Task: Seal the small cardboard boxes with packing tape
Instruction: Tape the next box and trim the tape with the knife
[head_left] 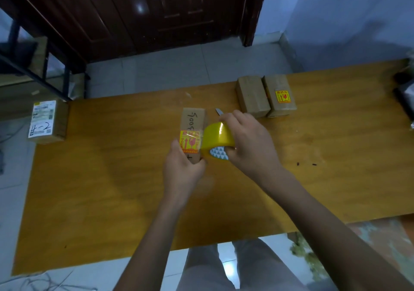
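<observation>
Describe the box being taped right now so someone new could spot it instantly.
On the long orange-brown table, look at its middle, where both hands meet. The box lies there, gripped by the left hand, with the yellow tape roll against its right side. Unlike the two boxes farther back right, it bears handwritten numbers.

Both arms are bare right up to the near edge of the shot, so no sleeves, no watch, no rings on the left hand (182, 167) or right hand (248, 142). Light grey trousers (224, 268) down below, kinda baggy looking.
</observation>
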Tool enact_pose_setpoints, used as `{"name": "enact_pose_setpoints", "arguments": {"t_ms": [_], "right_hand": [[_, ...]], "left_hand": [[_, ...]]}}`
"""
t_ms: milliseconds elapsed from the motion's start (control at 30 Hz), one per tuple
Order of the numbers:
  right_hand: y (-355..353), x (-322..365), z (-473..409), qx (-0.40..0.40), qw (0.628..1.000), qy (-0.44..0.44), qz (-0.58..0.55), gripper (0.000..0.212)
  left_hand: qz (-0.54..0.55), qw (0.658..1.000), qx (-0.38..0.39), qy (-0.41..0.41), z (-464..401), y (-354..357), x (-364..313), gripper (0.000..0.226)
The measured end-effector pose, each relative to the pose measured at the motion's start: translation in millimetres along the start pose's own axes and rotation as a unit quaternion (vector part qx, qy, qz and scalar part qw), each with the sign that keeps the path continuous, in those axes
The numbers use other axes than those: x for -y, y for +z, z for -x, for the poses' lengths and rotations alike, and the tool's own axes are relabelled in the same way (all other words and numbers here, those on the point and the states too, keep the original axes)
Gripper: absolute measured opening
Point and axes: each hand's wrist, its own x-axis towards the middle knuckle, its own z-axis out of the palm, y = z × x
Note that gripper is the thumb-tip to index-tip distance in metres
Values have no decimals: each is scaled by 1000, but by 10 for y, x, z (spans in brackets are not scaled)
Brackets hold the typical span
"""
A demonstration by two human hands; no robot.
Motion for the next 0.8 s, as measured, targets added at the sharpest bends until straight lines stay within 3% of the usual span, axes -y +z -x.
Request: {"name": "enact_pose_setpoints", "arguments": {"t_ms": [167,267,333,433,500,600,800], "right_hand": [[89,-259,130,-44,977,90,-187,64],[221,-122,191,-90,928,140,-335,52],[263,-81,178,-127,912,147,-361,39],[178,-163,75,-153,949,92,-259,35],[28,-285,-7,-183,977,59,-92,44],[-184,-504,-52,-176,979,29,101,50],[-191,-558,-32,-134,984,34,117,44]], "left_hand": [[98,993,28,-62,-58,-106,51,55],[149,985,42,-71,-58,-96,50,52],[167,981,49,-86,-52,-81,58,47],[247,951,97,-158,-67,-86,83,45],[317,926,71,-193,-120,-199,142,46],[354,914,46,-194,-222,-419,244,41],[394,894,97,-191,-246,-504,229,56]]}}
